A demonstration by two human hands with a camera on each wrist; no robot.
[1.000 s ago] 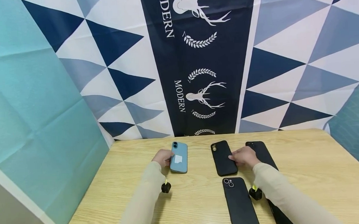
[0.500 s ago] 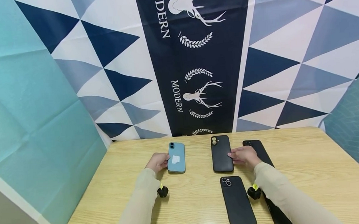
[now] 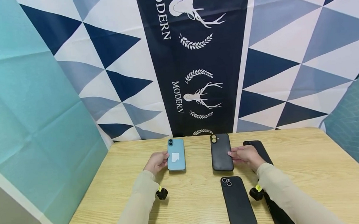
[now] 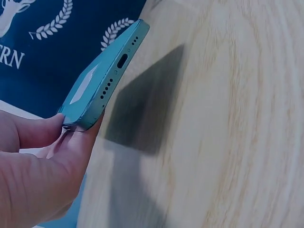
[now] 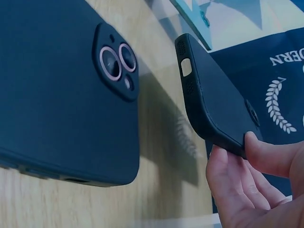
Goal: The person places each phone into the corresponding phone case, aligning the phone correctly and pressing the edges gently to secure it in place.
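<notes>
My left hand (image 3: 158,161) pinches the left edge of a light blue phone (image 3: 175,147), which has a white label on its back. In the left wrist view the phone (image 4: 114,71) is lifted off the table and casts a shadow, its charging port end facing the camera. On the right, my right hand (image 3: 245,156) grips the right edge of a black phone case (image 3: 221,153) between thumb and fingers. Seen from the right wrist, that case (image 5: 216,90) is raised and tilted, with an open port cutout and a camera hole.
A phone in a black case (image 3: 239,203) lies flat, camera side up, nearer than the held case. Another black phone-shaped item (image 3: 261,152) lies under the right forearm, with more black (image 3: 280,214) showing below it. A patterned cloth (image 3: 201,61) hangs behind the wooden table (image 3: 195,198).
The black case has risen off the table and turned more upright in my right hand. My left hand has lifted the blue phone and shifted slightly left.
</notes>
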